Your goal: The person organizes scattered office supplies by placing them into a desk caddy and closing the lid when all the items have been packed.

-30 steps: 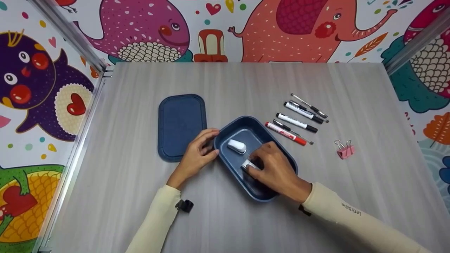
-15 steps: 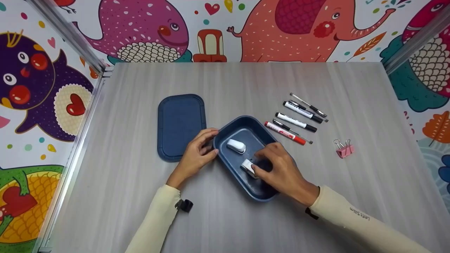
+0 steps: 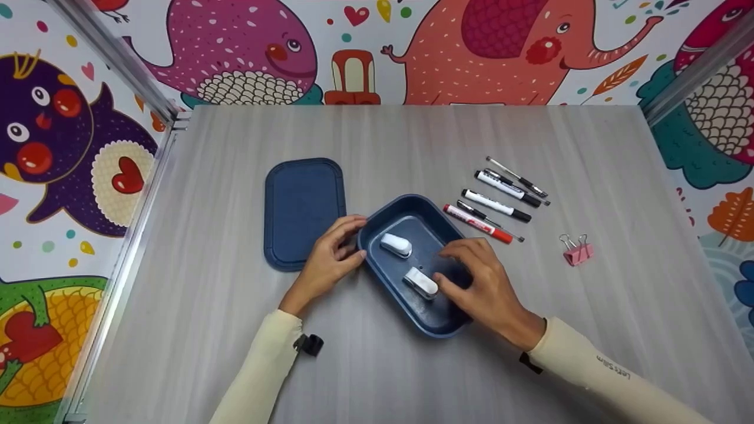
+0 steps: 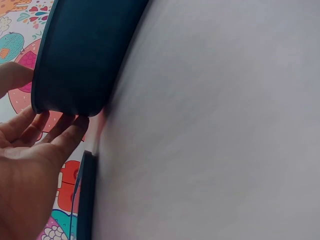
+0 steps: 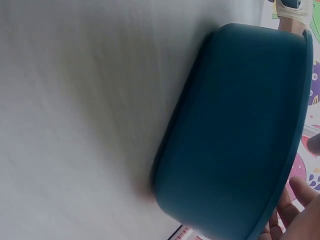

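While the left hand (image 3: 325, 262) holds the blue box (image 3: 412, 206) by one corner, the right hand (image 3: 486, 288) sits wide over it, thumb just beside the nearer white item (image 3: 420, 283). Farther white item (image 3: 396, 245) also inside. Then pink clip (image 3: 578, 253), blue lid (image 3: 304, 215), markers (image 3: 496, 205).

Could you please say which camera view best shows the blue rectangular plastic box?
The head view shows the blue rectangular plastic box best: rim and interior from above, partly hidden by the right hand. The left wrist view shows only a cropped outside; the right wrist view, mainly outer walls.
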A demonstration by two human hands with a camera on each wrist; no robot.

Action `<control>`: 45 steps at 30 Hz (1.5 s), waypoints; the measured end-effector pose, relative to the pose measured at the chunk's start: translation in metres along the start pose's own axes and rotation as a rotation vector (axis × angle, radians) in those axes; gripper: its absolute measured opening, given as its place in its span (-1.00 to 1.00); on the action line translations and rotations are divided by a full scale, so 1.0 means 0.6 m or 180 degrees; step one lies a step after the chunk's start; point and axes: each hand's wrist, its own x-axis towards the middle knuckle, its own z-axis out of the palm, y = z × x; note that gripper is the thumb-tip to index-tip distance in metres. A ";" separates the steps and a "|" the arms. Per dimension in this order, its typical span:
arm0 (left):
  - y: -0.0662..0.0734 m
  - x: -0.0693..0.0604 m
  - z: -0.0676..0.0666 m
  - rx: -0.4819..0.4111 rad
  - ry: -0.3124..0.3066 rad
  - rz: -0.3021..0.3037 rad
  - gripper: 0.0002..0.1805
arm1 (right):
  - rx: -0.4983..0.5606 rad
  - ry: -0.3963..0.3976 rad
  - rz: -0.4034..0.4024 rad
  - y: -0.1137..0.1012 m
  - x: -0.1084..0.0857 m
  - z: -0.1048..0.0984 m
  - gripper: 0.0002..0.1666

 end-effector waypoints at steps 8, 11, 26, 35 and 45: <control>0.000 0.001 0.000 -0.0051 -0.0007 0.0030 -0.42 | 0.0107 0.0112 0.0107 0.008 -0.002 -0.011 -0.63; 0.001 0.000 0.000 -0.0028 -0.0014 0.0053 -0.41 | 0.0100 0.0121 0.0190 0.011 -0.003 -0.016 -0.64; -0.001 0.000 -0.001 0.0047 -0.0001 0.0054 -0.41 | 0.0141 0.0344 0.0121 0.032 -0.014 -0.028 -0.66; -0.001 0.000 -0.001 0.0086 0.0009 0.0029 -0.42 | 0.0080 0.0467 0.0185 0.049 -0.021 -0.041 -0.65; 0.001 0.000 -0.001 0.0060 0.0009 0.0022 -0.42 | -0.0020 0.0581 0.0341 0.075 -0.026 -0.052 -0.65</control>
